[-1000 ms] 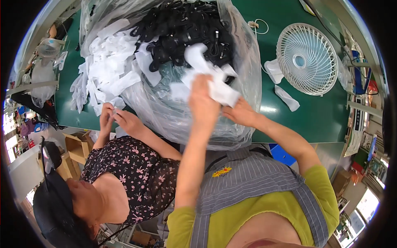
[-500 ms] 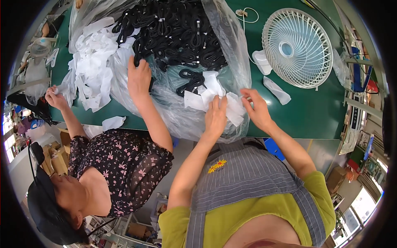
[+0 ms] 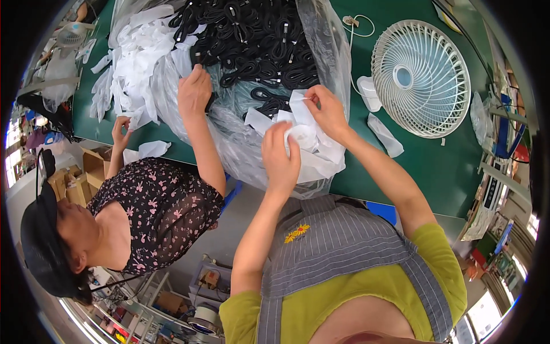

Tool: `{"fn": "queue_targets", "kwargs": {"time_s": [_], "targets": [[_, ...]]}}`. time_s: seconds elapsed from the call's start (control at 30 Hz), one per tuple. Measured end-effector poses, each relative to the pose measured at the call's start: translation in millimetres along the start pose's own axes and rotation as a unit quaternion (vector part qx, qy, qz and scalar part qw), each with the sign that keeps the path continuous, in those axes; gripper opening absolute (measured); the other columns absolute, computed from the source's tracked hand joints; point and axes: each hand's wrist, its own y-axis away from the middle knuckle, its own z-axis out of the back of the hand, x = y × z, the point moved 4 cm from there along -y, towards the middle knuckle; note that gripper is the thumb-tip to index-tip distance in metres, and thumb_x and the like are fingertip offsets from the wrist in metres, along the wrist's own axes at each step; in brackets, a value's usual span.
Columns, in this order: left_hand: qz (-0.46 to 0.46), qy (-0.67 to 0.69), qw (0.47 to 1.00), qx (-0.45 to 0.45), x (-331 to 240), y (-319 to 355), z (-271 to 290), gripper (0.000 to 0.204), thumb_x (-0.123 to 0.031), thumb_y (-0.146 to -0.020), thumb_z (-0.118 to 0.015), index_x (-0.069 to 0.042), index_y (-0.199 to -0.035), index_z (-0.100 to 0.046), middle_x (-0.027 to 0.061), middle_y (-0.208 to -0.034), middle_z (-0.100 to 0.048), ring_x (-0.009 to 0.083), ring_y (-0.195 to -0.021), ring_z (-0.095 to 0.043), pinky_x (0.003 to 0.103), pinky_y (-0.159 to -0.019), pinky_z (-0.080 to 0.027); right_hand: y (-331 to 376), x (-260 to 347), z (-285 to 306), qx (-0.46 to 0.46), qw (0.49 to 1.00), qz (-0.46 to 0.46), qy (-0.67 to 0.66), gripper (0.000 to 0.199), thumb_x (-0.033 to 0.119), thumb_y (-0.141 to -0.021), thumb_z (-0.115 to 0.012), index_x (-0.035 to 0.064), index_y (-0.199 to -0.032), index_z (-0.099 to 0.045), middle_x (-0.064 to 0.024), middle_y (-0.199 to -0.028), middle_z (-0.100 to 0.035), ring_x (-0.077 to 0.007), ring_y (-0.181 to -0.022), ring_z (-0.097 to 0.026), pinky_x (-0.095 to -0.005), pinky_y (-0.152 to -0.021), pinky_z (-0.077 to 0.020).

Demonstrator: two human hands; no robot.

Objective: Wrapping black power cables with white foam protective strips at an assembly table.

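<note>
Both of my hands have drifted up against the near side of the clear plastic bag (image 3: 321, 69) since half a second ago — the co-worker's hand (image 3: 195, 92) now rests on the black cables (image 3: 252, 40) inside it. Right of the bag stands a white fan (image 3: 421, 77). My left hand (image 3: 281, 157) cups the white pouches (image 3: 312, 140), nearer me; my right hand (image 3: 327, 112) pinches one's top edge — it runs lengthwise away from me.

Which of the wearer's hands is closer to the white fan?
Right. The right hand is just left of the fan; the left hand is lower and farther left.
</note>
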Motion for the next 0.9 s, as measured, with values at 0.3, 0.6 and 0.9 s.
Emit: {"fn": "queue_targets", "kwargs": {"time_s": [0.3, 0.6, 0.9], "targets": [[0.158, 0.202, 0.964, -0.077, 30, -62, -18, 0.011, -0.006, -0.086, -0.063, -0.001, -0.096, -0.061, 0.0094, -0.094, -0.060, 0.0294, -0.088, -0.057, 0.037, -0.081, -0.043, -36, 1, 4, 0.005, 0.993, 0.077, -0.089, 0.029, -0.009, -0.084, -0.049, 0.0039, -0.110, -0.055, -0.0089, -0.108, -0.060, -0.0212, -0.100, -0.061, -0.0305, -0.085, -0.0485], [-0.178, -0.225, 0.957, 0.046, 35, 25, 1, 0.039, 0.001, -0.072, -0.063, -0.007, -0.111, -0.064, 0.0071, -0.098, -0.057, 0.0233, -0.092, -0.056, 0.038, -0.081, -0.040, -78, 4, -19, -0.004, 0.893, 0.215, 0.396, 0.038, 0.003, -0.069, -0.066, 0.0084, -0.106, -0.057, -0.0078, -0.103, -0.055, -0.0260, -0.099, -0.050, -0.0383, -0.078, -0.0380], [-0.095, -0.122, 0.988, 0.011, 30, 9, -14, 0.028, -0.004, -0.077, -0.065, -0.005, -0.105, -0.062, 0.0089, -0.101, -0.059, 0.0280, -0.094, -0.057, 0.039, -0.078, -0.044, -63, 9, 5, -0.049, 0.945, 0.210, 0.245, 0.036, 0.011, -0.079, -0.067, 0.0032, -0.111, -0.053, -0.0132, -0.107, -0.056, -0.0321, -0.101, -0.054, -0.0419, -0.086, -0.0443]]}}
